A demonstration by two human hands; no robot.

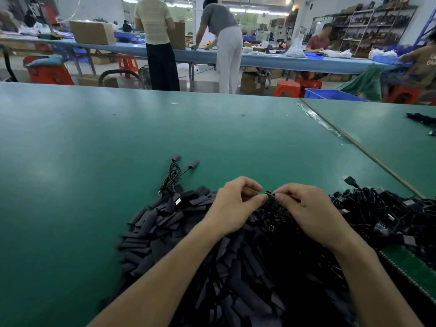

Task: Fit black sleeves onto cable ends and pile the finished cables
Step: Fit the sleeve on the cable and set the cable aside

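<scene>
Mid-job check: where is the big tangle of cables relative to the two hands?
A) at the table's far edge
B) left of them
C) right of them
C: the cable tangle lies right of the right hand, which with the left hand pinches a cable end over the sleeve pile.

Green table top [94,142]: bare and passable across left and upper middle of the frame; blocked at lower centre by a heap of black sleeves [160,232], at lower right by a cable tangle [382,215]; small sleeved cable bundle [173,178] touching the heap's upper-left edge; taped seam [323,121] at upper right.
</scene>
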